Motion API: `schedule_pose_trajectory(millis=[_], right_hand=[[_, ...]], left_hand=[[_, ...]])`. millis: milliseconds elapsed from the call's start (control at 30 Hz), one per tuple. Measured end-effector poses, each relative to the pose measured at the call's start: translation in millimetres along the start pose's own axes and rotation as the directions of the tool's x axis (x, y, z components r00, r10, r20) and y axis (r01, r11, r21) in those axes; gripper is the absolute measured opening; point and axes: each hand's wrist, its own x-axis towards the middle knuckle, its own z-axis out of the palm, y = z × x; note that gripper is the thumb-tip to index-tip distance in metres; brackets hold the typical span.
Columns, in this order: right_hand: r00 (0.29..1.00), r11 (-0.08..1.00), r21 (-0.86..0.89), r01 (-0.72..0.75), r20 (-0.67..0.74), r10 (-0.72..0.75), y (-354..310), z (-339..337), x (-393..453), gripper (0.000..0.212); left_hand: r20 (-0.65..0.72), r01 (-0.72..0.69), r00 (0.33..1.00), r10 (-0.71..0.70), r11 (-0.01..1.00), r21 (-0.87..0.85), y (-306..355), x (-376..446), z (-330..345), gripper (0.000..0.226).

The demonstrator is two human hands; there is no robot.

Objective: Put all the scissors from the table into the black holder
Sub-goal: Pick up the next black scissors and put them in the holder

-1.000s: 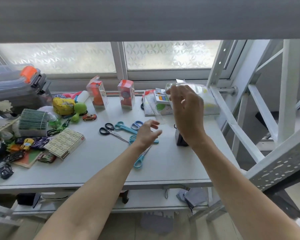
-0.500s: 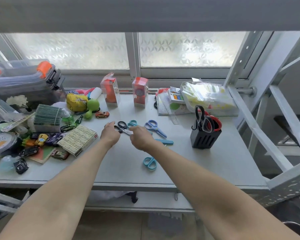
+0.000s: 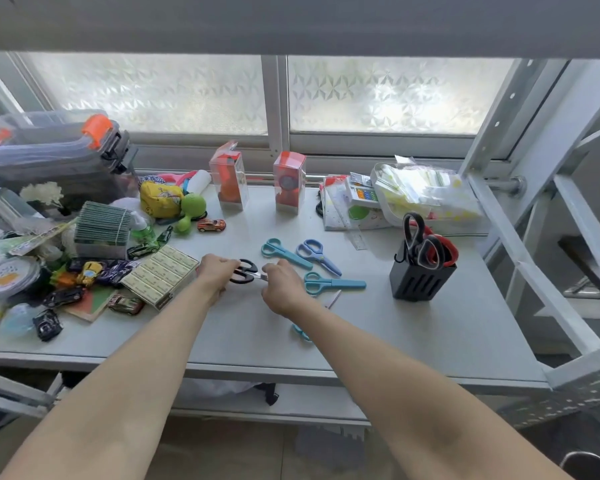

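Both hands have closed in on the black-handled scissors [image 3: 244, 271] on the worktop [image 3: 430, 327]: the left hand [image 3: 215, 273] now grips the handles, the right hand [image 3: 280, 285] pinches the blades. A moment ago they only hovered there. The black holder [image 3: 421, 280] stands to the right, unmoved, well apart.

Looks like a storeroom or hobby/sorting corner, not a proper office. I'm at a grey metal rack shelf [image 3: 430, 341] w/ perforated steel uprights [image 3: 492, 133], pushed against a frosted window [image 3: 378, 95]. Surface is crowded w/ misc stuff: toy cars [image 3: 211, 225], boxed toys [image 3: 289, 181], a clear plastic storage bin [image 3: 49, 147] (orange latches), stationery packs [image 3: 354, 202].
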Motion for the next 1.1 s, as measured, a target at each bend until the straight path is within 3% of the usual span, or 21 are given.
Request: schedule_pose_trajectory(millis=[167,267,367,500,600,700,867,967,1033,1100], right_hand=[[0.987,0.996,0.016,0.089,-0.134,-0.086,-0.7,-0.4,-10.2,0.032],[0.941,0.984,0.054,0.171,-0.305,-0.147,-2.4,-8.5,-18.9,0.017],[0.872,0.967,0.09,0.238,-0.459,-0.172,-2.6,-25.2,-30.3,0.007],[0.754,0.932,0.199,0.304,-0.648,-0.108,7.4,-63.4,-48.8,0.011],[0.67,0.872,0.3,0.386,-0.741,-0.042,18.5,-101.5,-69.2,0.02],[0.528,0.833,0.298,0.466,-0.849,0.008,31.5,-138.4,-96.5,0.025],[0.381,0.863,0.252,0.437,-0.921,0.076,78.8,-181.1,-121.6,0.015],[0.396,0.888,0.318,0.333,-0.901,0.174,114.7,-196.4,-127.0,0.026],[0.457,0.897,0.367,0.247,-0.86,0.226,133.2,-202.4,-130.6,0.045],[0.521,0.882,0.426,0.202,-0.809,0.272,145.0,-203.9,-132.0,0.05]], left_hand=[[0.126,0.046,0.992,-0.025,0.985,-0.169,20.0,-25.3,-14.3,0.02],[0.232,-0.075,0.966,0.118,0.98,-0.186,45.4,-47.9,-25.7,0.02],[0.337,-0.187,0.898,0.285,0.937,-0.293,71.7,-75.0,-34.5,0.023],[0.225,-0.271,0.895,0.385,0.871,-0.411,88.0,-93.7,-29.2,0.022],[0.156,-0.334,0.907,0.39,0.895,-0.297,89.5,-97.7,-1.5,0.014],[0.286,-0.379,0.867,0.409,0.912,-0.156,92.6,-110.7,38.3,0.009],[0.506,-0.471,0.754,0.42,0.882,-0.029,98.9,-131.8,108.0,0.054],[0.546,-0.529,0.714,0.437,0.849,0.013,102.6,-136.9,142.3,0.073],[0.554,-0.553,0.697,0.455,0.833,0.012,104.8,-139.1,159.6,0.081],[0.547,-0.556,0.697,0.464,0.831,0.003,107.2,-139.7,171.1,0.087]])
